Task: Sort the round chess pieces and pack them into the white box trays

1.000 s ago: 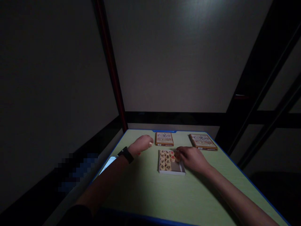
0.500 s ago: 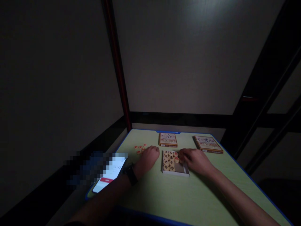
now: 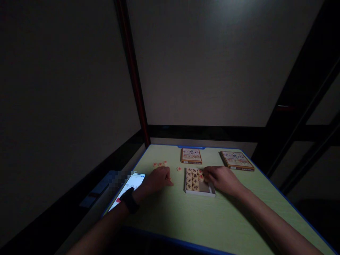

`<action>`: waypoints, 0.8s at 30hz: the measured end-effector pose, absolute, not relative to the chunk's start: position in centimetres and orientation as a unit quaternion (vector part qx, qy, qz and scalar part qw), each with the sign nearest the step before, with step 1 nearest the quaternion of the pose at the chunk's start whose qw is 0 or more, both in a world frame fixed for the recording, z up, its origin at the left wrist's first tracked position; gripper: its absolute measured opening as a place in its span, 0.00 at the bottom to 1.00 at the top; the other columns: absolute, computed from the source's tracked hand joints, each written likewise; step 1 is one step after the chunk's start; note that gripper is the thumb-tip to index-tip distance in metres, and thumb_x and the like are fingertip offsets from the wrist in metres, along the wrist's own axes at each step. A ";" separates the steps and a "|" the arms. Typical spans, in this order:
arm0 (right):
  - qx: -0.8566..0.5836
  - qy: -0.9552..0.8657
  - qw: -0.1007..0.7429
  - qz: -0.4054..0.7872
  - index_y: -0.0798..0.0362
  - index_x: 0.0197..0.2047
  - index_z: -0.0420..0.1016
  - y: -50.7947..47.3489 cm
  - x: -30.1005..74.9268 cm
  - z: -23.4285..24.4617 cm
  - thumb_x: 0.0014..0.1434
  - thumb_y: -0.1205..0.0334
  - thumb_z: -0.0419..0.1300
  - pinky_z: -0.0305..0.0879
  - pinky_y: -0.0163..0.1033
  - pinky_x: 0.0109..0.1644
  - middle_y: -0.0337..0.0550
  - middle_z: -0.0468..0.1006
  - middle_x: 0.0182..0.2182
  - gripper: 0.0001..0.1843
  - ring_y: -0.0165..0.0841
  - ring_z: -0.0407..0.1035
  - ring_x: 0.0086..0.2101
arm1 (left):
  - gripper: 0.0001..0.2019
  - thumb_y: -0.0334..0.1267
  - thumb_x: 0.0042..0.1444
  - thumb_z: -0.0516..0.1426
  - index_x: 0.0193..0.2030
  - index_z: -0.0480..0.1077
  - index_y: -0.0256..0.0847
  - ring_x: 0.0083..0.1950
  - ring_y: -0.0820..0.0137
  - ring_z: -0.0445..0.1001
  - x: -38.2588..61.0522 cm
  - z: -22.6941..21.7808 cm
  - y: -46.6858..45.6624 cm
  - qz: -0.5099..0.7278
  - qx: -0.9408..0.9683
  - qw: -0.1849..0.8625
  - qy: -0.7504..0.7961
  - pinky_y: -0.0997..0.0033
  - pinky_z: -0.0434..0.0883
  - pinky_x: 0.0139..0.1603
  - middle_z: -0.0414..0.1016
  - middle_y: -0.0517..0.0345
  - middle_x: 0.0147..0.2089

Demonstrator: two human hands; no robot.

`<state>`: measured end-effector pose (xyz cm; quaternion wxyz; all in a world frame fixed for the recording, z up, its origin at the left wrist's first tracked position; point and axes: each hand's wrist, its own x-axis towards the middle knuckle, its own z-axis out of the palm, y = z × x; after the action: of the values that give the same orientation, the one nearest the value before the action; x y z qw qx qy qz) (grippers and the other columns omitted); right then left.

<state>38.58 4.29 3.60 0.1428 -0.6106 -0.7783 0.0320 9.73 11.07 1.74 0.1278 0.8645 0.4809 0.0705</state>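
Note:
A shallow white open box [image 3: 200, 193] stands mid-table with rows of round Chinese chess pieces [image 3: 195, 181], black-marked on the left and red-marked farther right. The fingers of my right hand [image 3: 223, 179] are closed on a piece [image 3: 205, 178] at the box's upper right, mostly covered by them. Left of the box, my left hand [image 3: 158, 178] pinches a red-marked piece [image 3: 169, 179], only partly visible. A single red-marked piece [image 3: 179, 169] lies between that hand and the box. Several more red-marked pieces [image 3: 160, 164] lie just beyond my left hand.
Two flat printed boxes lie at the back, one in the middle [image 3: 191, 156] and one to the right [image 3: 237, 160]. A lit phone [image 3: 132, 181] rests at the table's left edge, partly behind my left wrist. Walls rise behind and left of the green table [image 3: 183, 219].
My left hand has drawn back toward the lower left and now pinches a piece. A red-marked piece now shows alone near the box. My right hand stays at the box's upper right.

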 end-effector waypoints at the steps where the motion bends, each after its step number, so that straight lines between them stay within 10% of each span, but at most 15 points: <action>1: -0.610 -0.779 0.143 0.031 0.51 0.38 0.80 4.3 38.6 3.6 0.63 0.63 0.51 0.59 0.35 0.35 0.44 0.83 0.34 0.15 0.35 0.75 0.34 | 0.11 0.39 0.52 0.65 0.34 0.66 0.42 0.44 0.66 0.72 9.7 1.6 11.2 0.076 0.868 0.134 0.473 0.69 0.66 0.43 0.75 0.58 0.40; 24: -0.622 -0.766 0.160 0.023 0.52 0.38 0.78 4.1 38.7 4.0 0.64 0.63 0.49 0.59 0.36 0.35 0.46 0.83 0.33 0.15 0.36 0.75 0.33 | 0.09 0.34 0.56 0.56 0.39 0.79 0.40 0.47 0.59 0.77 10.3 6.1 14.9 -0.054 0.869 -0.048 0.490 0.65 0.71 0.46 0.80 0.46 0.42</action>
<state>38.66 4.07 4.00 0.1599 -0.6220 -0.7662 0.0234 10.29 14.89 6.13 -0.0477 0.8689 0.4898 -0.0536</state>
